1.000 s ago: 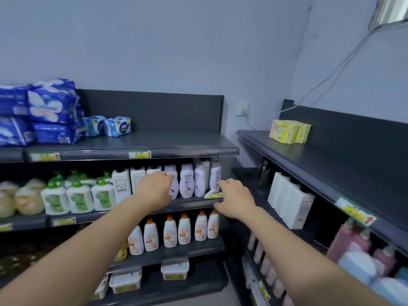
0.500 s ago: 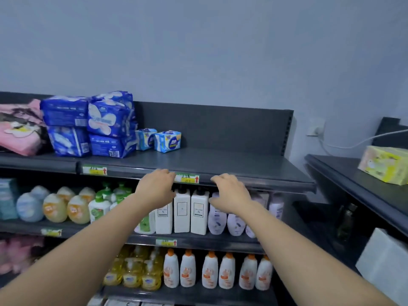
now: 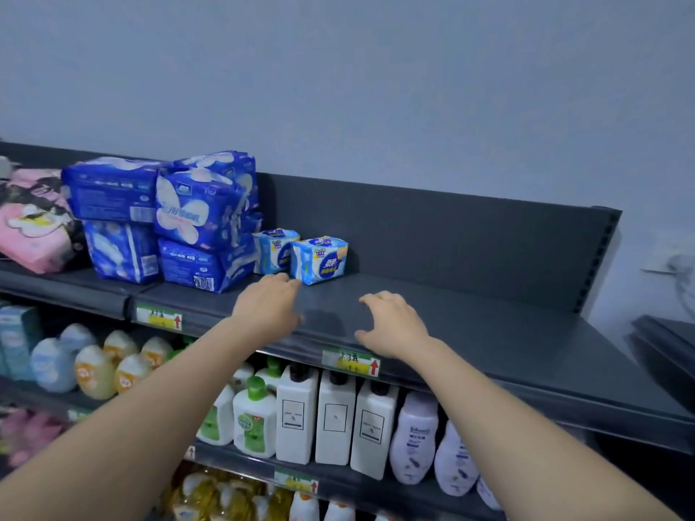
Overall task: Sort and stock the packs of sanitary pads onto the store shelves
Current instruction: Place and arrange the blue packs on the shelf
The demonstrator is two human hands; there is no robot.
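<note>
Now my left hand (image 3: pixel 269 306), empty, hovers beside the light-blue pad pack (image 3: pixel 319 259), likely to grab it. Right hand (image 3: pixel 391 325) loose, empty

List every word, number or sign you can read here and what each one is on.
No words can be quoted for certain.
Red up arrow: on the right price tag; its handwriting is blurred.
Same red arrow: on the left price tag; text unreadable.
Small light-blue pack: Chinese characters, too blurred to quote.
Large blue pack: white lettering, blurred.
White bottles and lavender bottle: labels too small.
</note>
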